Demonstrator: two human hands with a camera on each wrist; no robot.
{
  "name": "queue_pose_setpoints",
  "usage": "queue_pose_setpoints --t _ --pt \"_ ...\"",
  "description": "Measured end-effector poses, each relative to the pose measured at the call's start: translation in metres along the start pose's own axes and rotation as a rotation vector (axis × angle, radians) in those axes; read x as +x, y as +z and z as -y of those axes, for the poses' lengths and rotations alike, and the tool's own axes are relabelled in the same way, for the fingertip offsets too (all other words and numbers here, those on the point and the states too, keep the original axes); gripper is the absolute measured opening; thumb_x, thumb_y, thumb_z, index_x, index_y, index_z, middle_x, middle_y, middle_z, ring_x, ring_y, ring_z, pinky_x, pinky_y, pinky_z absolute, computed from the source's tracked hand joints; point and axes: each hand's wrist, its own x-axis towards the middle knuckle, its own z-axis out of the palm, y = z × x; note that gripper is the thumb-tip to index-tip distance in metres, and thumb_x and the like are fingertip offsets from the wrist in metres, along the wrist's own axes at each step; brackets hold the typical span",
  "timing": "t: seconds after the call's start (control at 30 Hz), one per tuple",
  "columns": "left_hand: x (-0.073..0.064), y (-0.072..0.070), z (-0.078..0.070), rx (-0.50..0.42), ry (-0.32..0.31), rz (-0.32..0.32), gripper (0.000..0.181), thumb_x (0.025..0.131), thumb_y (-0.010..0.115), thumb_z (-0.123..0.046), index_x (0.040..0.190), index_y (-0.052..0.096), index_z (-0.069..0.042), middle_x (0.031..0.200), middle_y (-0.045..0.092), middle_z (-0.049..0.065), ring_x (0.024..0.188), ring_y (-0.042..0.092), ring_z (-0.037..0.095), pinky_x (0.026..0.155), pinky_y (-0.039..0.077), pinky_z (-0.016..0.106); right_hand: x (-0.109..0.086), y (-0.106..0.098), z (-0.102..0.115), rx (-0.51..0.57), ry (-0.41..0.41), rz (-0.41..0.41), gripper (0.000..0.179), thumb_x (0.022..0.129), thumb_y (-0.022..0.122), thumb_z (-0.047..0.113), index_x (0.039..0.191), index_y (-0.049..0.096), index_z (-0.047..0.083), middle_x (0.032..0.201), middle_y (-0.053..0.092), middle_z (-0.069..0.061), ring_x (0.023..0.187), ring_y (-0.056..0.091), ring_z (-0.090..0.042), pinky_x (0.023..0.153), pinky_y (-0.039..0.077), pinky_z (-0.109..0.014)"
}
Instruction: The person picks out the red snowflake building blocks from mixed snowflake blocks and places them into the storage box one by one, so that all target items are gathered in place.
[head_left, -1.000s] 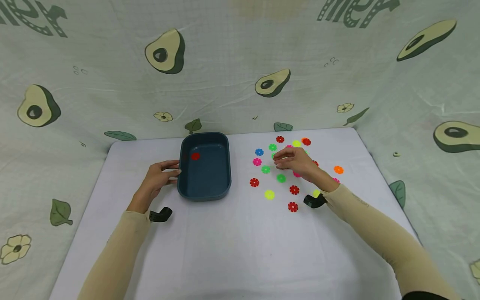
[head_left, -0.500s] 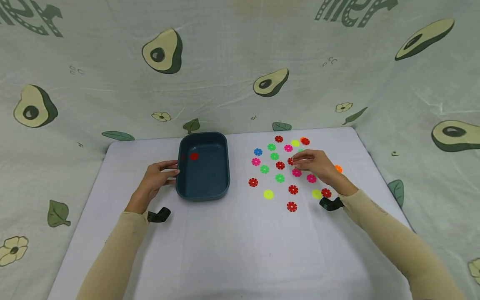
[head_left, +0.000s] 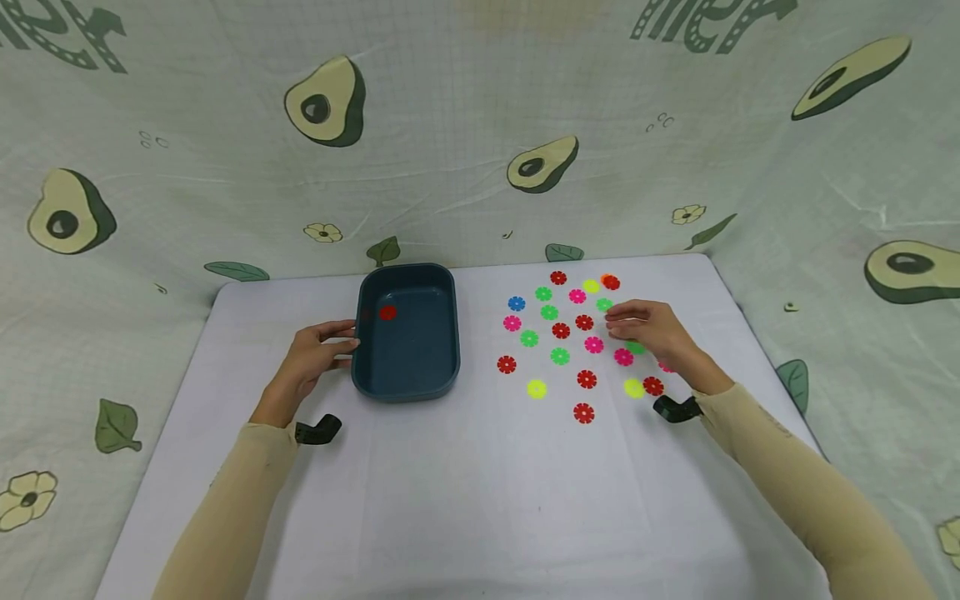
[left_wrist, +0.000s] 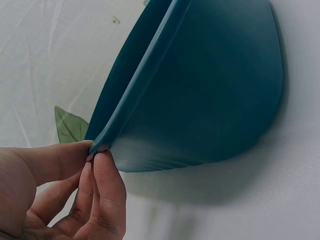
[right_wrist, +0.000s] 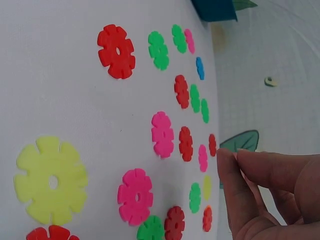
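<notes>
White counter point(head_left: 450, 500), matte, w/ faint creases, soft shadows by both forearms & a tiny dark speck near front-ctr. Patterned cloth point(head_left: 442, 67) rises behind the far edge & hangs at L and R sides: pale grn-grey, wrinkled, avocado prints point(head_left: 327, 102), leaf prints point(head_left: 236, 271), flower prints point(head_left: 323, 232), plus cut-off grn lettering point(head_left: 716, 25) up top.

Dk blue bin point(head_left: 407, 354) on far half of counter, L of ctr. L hand point(head_left: 318, 354) pinches its L rim, thumb vs. fingers (clear in L wrist view). One red disc point(head_left: 387, 312) inside bin, toward far end.

R of bin: loose spread of flat notched discs point(head_left: 560, 357) on counter: red, grn, pink, yellow, plus one blue disc point(head_left: 516, 303) on the bin side. Near far edge an orange disc point(head_left: 604, 277) overlaps w/ a red one.

R hand point(head_left: 648, 329) over R part of the spread, narrow: fingers fairly straight, thumb & index tips v. close together, a grn disc just beside tips in head view. It hides some of the spread.

Beige sleeves point(head_left: 232, 517) both arms, blk bracket point(head_left: 320, 430) at each wrist.
</notes>
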Motion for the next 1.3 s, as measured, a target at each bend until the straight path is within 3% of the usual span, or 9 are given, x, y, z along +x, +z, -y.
queue_pose_setpoints --t 0.17,0.43,0.7,0.9,1.13,1.3 --pt "0.000 0.001 -0.001 -0.012 -0.010 0.000 0.056 0.107 0.061 -0.007 0.158 0.043 0.004 0.148 0.048 0.023 0.088 0.065 -0.001 0.088 0.062 0.026 0.001 -0.004 -0.004 -0.006 0.016 -0.021 0.046 0.104 0.070 0.015 0.146 0.057 -0.002 0.142 0.063 -0.025 0.127 0.065 -0.032 0.100 0.058 -0.031" --pt "-0.003 0.001 -0.001 -0.004 -0.004 -0.008 0.057 0.106 0.063 -0.009 0.159 0.044 0.001 0.149 0.049 0.023 0.090 0.066 0.000 0.086 0.061 0.023 0.004 -0.010 -0.012 0.029 0.009 -0.021 0.043 0.105 0.068 0.010 0.144 0.058 -0.004 0.140 0.064 -0.028 0.100 0.071 -0.002 0.098 0.058 -0.027" --pt "-0.005 0.002 -0.001 0.009 0.001 -0.021 0.055 0.106 0.064 -0.010 0.157 0.047 0.001 0.144 0.051 0.021 0.092 0.066 0.002 0.087 0.061 0.024 0.003 -0.018 -0.018 0.044 0.020 -0.033 0.045 0.105 0.067 0.011 0.146 0.056 -0.006 0.142 0.061 -0.030 0.105 0.073 -0.007 0.098 0.058 -0.028" --pt "-0.005 0.002 -0.001 0.011 0.006 -0.022 0.055 0.106 0.064 -0.011 0.157 0.047 0.002 0.143 0.052 0.021 0.092 0.066 0.002 0.085 0.061 0.023 0.004 -0.021 -0.022 0.017 0.035 -0.068 0.045 0.106 0.066 0.010 0.147 0.055 -0.006 0.145 0.058 -0.029 0.101 0.068 -0.003 0.096 0.058 -0.024" --pt "-0.004 0.002 -0.002 0.017 -0.005 -0.023 0.054 0.107 0.063 -0.010 0.157 0.046 0.001 0.146 0.050 0.022 0.092 0.066 0.002 0.085 0.061 0.022 0.008 -0.024 -0.029 0.047 0.054 -0.083 0.044 0.106 0.063 0.004 0.148 0.052 -0.006 0.147 0.056 -0.029 0.101 0.067 -0.002 0.099 0.057 -0.026" --pt "-0.004 0.002 -0.003 0.014 -0.005 -0.018 0.055 0.107 0.063 -0.010 0.157 0.046 0.001 0.144 0.051 0.021 0.092 0.066 0.002 0.083 0.061 0.021 0.011 -0.027 -0.035 0.051 0.067 -0.104 0.045 0.105 0.064 0.004 0.148 0.053 -0.007 0.147 0.056 -0.029 0.100 0.065 -0.001 0.091 0.057 -0.017"
